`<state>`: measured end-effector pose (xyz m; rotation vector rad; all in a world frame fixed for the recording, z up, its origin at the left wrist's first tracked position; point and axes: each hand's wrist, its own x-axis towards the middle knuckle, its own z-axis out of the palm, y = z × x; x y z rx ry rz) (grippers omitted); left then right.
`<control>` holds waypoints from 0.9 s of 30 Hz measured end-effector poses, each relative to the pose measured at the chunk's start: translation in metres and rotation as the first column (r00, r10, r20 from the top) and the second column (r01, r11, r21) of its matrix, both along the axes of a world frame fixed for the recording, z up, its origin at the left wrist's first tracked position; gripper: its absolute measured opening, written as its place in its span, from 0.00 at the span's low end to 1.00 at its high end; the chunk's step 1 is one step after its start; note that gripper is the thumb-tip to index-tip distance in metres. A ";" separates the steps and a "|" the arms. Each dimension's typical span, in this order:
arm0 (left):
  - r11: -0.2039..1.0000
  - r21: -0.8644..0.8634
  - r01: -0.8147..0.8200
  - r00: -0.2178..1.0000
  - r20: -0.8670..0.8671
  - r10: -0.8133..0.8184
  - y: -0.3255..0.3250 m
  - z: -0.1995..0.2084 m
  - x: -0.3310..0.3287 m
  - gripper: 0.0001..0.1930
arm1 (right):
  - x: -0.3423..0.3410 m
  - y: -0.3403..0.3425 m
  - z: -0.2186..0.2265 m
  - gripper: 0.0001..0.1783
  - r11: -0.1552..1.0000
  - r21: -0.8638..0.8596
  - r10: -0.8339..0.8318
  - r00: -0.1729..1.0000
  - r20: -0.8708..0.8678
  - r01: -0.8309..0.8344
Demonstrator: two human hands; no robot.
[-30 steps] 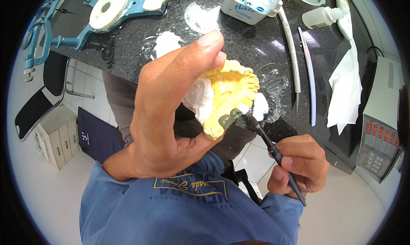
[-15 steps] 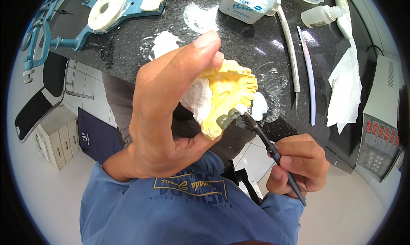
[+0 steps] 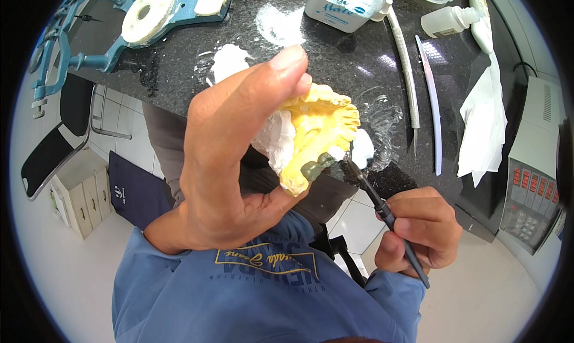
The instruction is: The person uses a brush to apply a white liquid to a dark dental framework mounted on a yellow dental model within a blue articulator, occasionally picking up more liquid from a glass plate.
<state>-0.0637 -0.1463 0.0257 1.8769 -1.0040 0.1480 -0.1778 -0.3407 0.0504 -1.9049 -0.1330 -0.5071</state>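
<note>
Tool tip (image 3: pixel 350 168) nearer gripped cast (image 3: pixel 320 133).

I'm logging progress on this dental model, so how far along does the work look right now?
Done: the yellow dental cast sits on its white plaster base, and a grey-green patch is on its lower edge. In hand: the left hand holds the cast up while the right hand touches the dark slim tool to that patch. Left: probably finishing the patch; white smears remain on the black counter.
</note>
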 end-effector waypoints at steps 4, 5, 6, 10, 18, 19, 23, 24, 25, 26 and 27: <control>1.000 -0.009 0.006 1.000 -0.004 -0.006 0.000 -0.001 0.000 0.50 | 0.000 0.000 -0.002 0.16 1.000 0.001 -0.002 1.000 0.008 0.002; 1.000 -0.011 0.007 1.000 -0.007 -0.007 0.000 -0.001 0.000 0.50 | -0.001 -0.001 -0.002 0.16 1.000 -0.003 0.002 1.000 0.009 -0.002; 1.000 -0.013 0.006 1.000 -0.012 -0.006 0.000 -0.001 0.000 0.50 | -0.002 -0.002 -0.002 0.16 1.000 0.018 0.006 1.000 0.017 -0.007; 1.000 -0.007 -0.009 1.000 -0.019 0.009 0.000 0.000 -0.002 0.50 | -0.006 -0.005 0.000 0.15 0.980 0.186 -0.076 0.996 0.039 0.068; 0.995 -0.097 -0.024 0.991 -0.135 0.010 -0.005 0.004 -0.004 0.50 | -0.010 -0.030 0.008 0.09 0.965 0.238 -0.044 0.969 -0.245 0.105; 0.994 -0.102 -0.027 0.990 -0.142 0.012 -0.007 0.004 -0.005 0.50 | -0.009 -0.027 0.008 0.08 0.954 0.267 -0.056 0.959 -0.276 0.133; 0.995 -0.094 -0.035 0.989 -0.145 0.021 -0.006 0.004 -0.006 0.50 | -0.005 -0.024 0.009 0.09 0.953 0.265 -0.056 0.944 -0.325 0.147; 0.995 -0.091 -0.035 0.989 -0.145 0.022 -0.006 0.004 -0.006 0.50 | -0.005 -0.024 0.009 0.09 0.956 0.260 -0.047 0.944 -0.326 0.138; 0.995 -0.093 -0.037 0.989 -0.149 0.023 -0.006 0.004 -0.006 0.50 | -0.005 -0.024 0.009 0.09 0.961 0.243 -0.048 0.943 -0.329 0.134; 0.995 -0.095 -0.035 0.989 -0.150 0.021 -0.006 0.004 -0.006 0.50 | -0.005 -0.023 0.010 0.09 0.966 0.225 -0.048 0.942 -0.332 0.129; 0.995 -0.097 -0.034 0.989 -0.150 0.019 -0.005 0.004 -0.005 0.50 | -0.005 -0.023 0.010 0.09 0.970 0.208 -0.048 0.941 -0.335 0.124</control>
